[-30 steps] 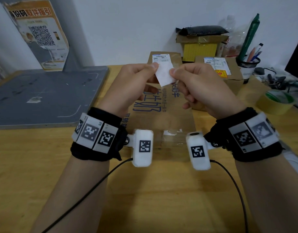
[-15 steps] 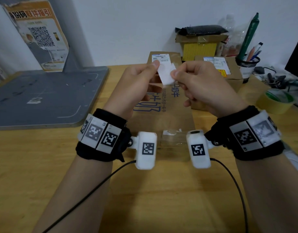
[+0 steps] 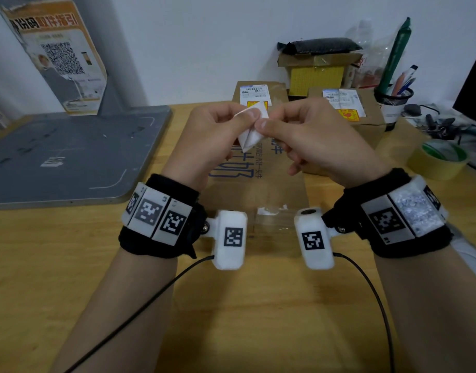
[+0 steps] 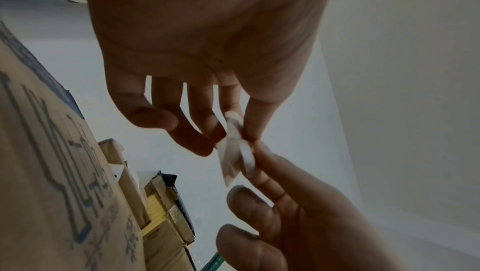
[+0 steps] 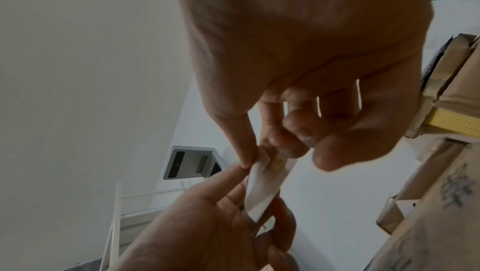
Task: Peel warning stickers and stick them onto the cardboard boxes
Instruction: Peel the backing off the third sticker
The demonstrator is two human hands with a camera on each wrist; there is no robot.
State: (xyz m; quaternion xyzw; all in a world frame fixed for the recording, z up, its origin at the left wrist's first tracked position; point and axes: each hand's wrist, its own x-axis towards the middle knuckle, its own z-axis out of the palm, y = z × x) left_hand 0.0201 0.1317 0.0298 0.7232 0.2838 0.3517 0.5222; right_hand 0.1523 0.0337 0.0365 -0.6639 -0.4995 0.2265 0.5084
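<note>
Both hands are raised above a long cardboard box (image 3: 255, 181) with blue print that lies flat on the wooden desk. Between them is a small white sticker sheet (image 3: 249, 135) (image 4: 235, 158) (image 5: 259, 191), its layers splitting apart. My left hand (image 3: 244, 115) pinches its upper edge with thumb and forefinger. My right hand (image 3: 262, 127) pinches the other layer from the right. A second cardboard box (image 3: 347, 114) at the back right carries a shipping label and a yellow warning sticker (image 3: 348, 115). The long box's far end also shows a label with a yellow sticker (image 3: 251, 104), partly hidden by the sheet.
A grey board (image 3: 64, 154) lies on the desk at the left. At the back stand a small open box with yellow contents (image 3: 316, 74) and a mesh pen cup (image 3: 392, 99). A roll of tape (image 3: 437, 160) and cables (image 3: 446, 125) lie at the right.
The hands have drawn closer together and dropped slightly; the flat sheet now bends and splits into two layers between the pinching fingers.
</note>
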